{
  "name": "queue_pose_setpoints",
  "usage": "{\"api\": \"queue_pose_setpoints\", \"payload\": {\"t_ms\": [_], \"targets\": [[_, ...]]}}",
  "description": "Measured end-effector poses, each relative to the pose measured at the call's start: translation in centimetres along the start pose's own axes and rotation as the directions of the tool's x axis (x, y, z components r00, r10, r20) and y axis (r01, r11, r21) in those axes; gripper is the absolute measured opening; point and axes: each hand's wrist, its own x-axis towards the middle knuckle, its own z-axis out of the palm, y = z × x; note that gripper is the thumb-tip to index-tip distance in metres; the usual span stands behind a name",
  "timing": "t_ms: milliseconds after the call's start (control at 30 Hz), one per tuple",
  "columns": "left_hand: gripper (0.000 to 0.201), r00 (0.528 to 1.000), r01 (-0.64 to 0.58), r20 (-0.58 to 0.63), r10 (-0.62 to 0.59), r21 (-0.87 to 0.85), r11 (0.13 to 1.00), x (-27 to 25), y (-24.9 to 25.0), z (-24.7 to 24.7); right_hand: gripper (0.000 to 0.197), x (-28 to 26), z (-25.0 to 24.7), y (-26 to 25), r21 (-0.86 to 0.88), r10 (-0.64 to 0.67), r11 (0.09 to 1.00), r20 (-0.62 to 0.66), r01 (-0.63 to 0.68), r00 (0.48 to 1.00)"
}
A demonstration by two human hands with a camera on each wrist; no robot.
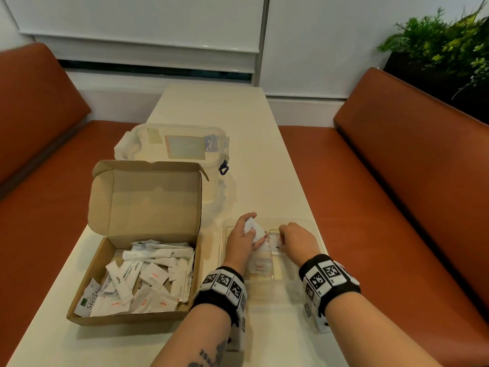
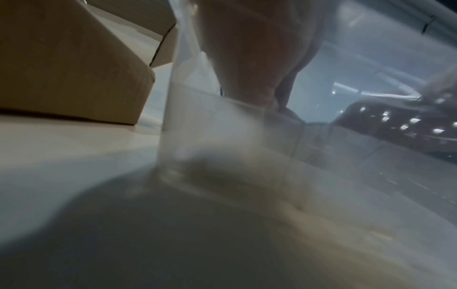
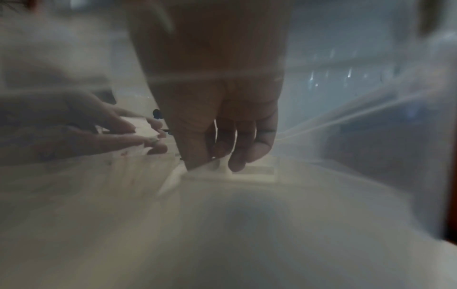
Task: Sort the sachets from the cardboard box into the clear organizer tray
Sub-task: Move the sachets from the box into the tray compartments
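Note:
An open cardboard box [image 1: 105, 311] at the table's front left holds several white sachets [image 1: 150, 276]. The clear organizer tray [image 1: 309, 223] lies to its right. My left hand [image 1: 244, 238] is over the tray's left side and grips a small bunch of white sachets [image 1: 254, 229]. My right hand [image 1: 293, 238] reaches into a middle compartment, its fingers curled down onto a white sachet [image 1: 275, 245] lying there. Salt sachets [image 1: 260, 266] lie in the near left compartment. In the right wrist view my right hand [image 3: 217, 156] has fingertips [image 3: 237, 164] on a sachet [image 3: 252, 172], blurred through the tray wall.
A clear lidded plastic container [image 1: 172, 144] stands behind the box. Orange bench seats [image 1: 397, 207] flank the narrow white table [image 1: 211, 109]. A plant [image 1: 444, 41] is at the far right. In the left wrist view the box [image 2: 74, 68] is beside the tray wall [image 2: 173, 117].

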Motion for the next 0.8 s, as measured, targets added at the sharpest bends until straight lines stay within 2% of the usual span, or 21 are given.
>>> {"api": "queue_pose_setpoints", "payload": {"t_ms": [33,167,233,433,633,800], "targets": [[0.047,1.000,0.001,0.000,-0.001,-0.001,1.000,0.0,0.0,0.0,0.004,0.0,-0.1,-0.1,0.024,-0.002,1.000,-0.022,0.002,1.000],[0.045,1.000,0.000,-0.005,0.000,-0.001,1.000,-0.1,0.1,0.0,0.019,0.3,-0.7,-0.7,0.177,0.013,0.984,-0.151,0.014,0.988],[0.044,1.000,-0.009,-0.005,0.009,0.010,1.000,-0.2,0.2,0.1,0.020,0.4,-1.1,-1.2,0.236,-0.012,0.970,-0.169,0.052,0.986],[0.037,1.000,-0.014,0.011,0.014,-0.005,1.000,-0.7,1.2,0.3,0.016,0.7,-1.6,-2.8,0.594,0.020,0.805,-0.042,0.009,0.999],[0.030,1.000,-0.016,0.017,0.015,0.018,1.000,-1.9,2.2,-0.2,0.013,0.3,-2.1,-2.9,0.727,0.035,0.686,-0.068,0.025,0.997],[0.031,1.000,-0.003,0.025,0.003,0.017,1.000,-2.9,2.3,-0.5,0.014,0.0,-2.5,-2.8,0.737,0.027,0.676,-0.003,-0.016,1.000]]}}
